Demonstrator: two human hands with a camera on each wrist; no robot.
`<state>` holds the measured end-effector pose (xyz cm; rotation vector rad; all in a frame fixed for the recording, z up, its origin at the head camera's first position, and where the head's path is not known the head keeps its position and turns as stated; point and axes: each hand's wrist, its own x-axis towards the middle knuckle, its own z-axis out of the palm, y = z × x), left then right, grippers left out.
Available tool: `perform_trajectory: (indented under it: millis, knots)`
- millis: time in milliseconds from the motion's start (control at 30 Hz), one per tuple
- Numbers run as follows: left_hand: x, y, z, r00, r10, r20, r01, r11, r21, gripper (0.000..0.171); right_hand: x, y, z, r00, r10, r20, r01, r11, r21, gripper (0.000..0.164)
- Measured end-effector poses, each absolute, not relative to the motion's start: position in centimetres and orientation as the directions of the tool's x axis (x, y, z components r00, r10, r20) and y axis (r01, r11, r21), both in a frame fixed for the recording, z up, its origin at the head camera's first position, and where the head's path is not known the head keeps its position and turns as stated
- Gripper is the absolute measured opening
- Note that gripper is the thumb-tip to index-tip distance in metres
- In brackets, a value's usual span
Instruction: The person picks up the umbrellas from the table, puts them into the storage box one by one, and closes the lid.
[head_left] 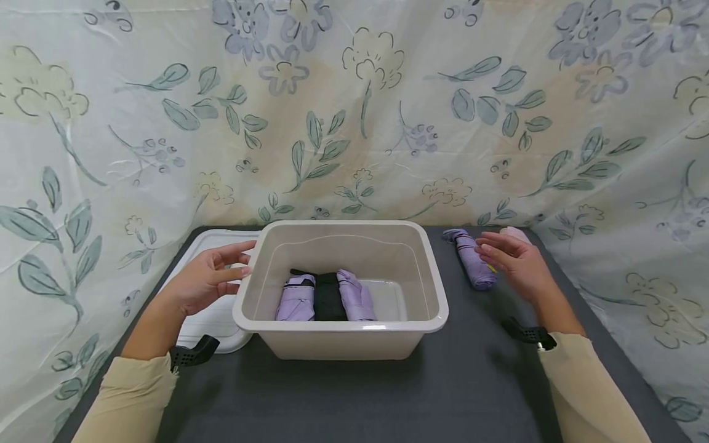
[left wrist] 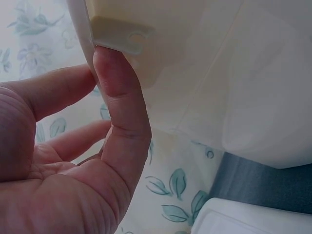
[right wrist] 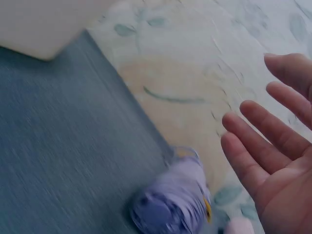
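Observation:
A beige plastic bin (head_left: 343,344) stands in the middle of the table. Inside it lie a folded purple umbrella (head_left: 296,300) at the left, a black folded one (head_left: 329,298) in the middle and a second purple umbrella (head_left: 356,296) at the right. My left hand (head_left: 207,280) touches the bin's left rim with its fingertips; in the left wrist view one fingertip (left wrist: 116,73) is against the rim's underside. To the bin's right lies another folded purple umbrella (head_left: 475,261). Just beside and above it hovers my right hand (head_left: 515,261), fingers extended and holding nothing.
A white lid (head_left: 213,326) lies flat on the dark table (head_left: 343,400), left of the bin and partly behind my left hand. A pale pink object (head_left: 515,234) shows behind my right hand, mostly hidden. Floral cloth (head_left: 354,123) hangs around the table's back and sides.

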<state>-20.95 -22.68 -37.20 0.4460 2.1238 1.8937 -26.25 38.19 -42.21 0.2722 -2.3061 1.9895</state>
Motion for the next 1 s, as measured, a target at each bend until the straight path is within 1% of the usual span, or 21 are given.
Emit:
perform_trajectory:
  millis: [167,233,433,667,833,1000]
  knots:
    - [-20.9,-22.7,-37.2,-0.918,0.397,0.014,0.055,0.093,0.994,0.066,-26.8,40.6,-42.8,-0.976,0.053,0.209,-0.200,0.140,-0.970,0.058]
    - [-20.9,-22.7,-37.2,-0.918,0.396,0.015,0.056,0.093,0.994,0.065,-27.0,41.6,-42.8,-0.973,0.096,0.208,-0.185,0.206,-0.961,0.060]
    - [-20.8,-22.5,-37.1,-0.921,0.389,0.012,0.055,0.100,0.993,0.066,-28.1,44.3,-42.9,-0.962,0.215,0.171,-0.076,0.389,-0.918,0.062]
    - [-20.7,-22.3,-37.1,-0.925,0.380,0.008,0.057,0.119,0.991,0.066,-29.4,46.3,-43.4,-0.931,0.341,0.133,0.033,0.438,-0.898,0.064]
    - [-20.8,-22.3,-37.0,-0.928,0.374,0.001,0.053,0.130,0.990,0.066,-30.4,47.5,-44.0,-0.920,0.386,0.071,0.147,0.506,-0.850,0.069]
    - [-20.8,-22.3,-37.0,-0.929,0.371,0.000,0.053,0.132,0.990,0.065,-31.5,48.5,-44.6,-0.922,0.387,0.032,0.207,0.560,-0.802,0.070]
